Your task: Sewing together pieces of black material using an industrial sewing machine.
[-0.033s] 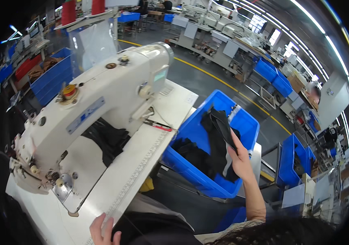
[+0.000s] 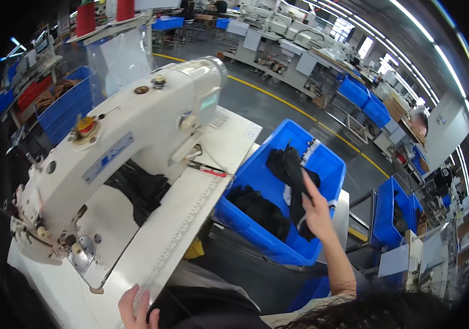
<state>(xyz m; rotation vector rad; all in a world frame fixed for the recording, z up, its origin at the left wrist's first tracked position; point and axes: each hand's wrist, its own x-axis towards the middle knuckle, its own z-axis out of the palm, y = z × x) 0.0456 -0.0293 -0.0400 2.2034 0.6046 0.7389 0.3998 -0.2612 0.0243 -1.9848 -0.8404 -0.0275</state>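
My right hand (image 2: 317, 216) grips a black fabric piece (image 2: 297, 203) between thumb and fingers over a blue plastic bin (image 2: 229, 211). The piece hangs down inside the bin, with a pale edge showing near its lower end. More black fabric (image 2: 259, 211) lies heaped in the bin's near left part. At the front edge of the sewing table (image 2: 160, 249), my left hand (image 2: 137, 312) rests with its fingers apart, holding nothing. A white industrial sewing machine (image 2: 130, 120) stands on that table. Under its arm lies a bunched stack of black pieces (image 2: 141, 192).
Red-handled snips (image 2: 207, 168) lie on the table beside the machine. Red thread cones (image 2: 86, 19) stand above it at the far left. Another blue bin (image 2: 65, 109) with brown pieces is behind the machine. More blue bins (image 2: 390, 214) stand to the right.
My right hand has shifted slightly left, and the fabric in it has turned and now hangs narrower. The left hand stays at the table edge. The whole view has moved a little.
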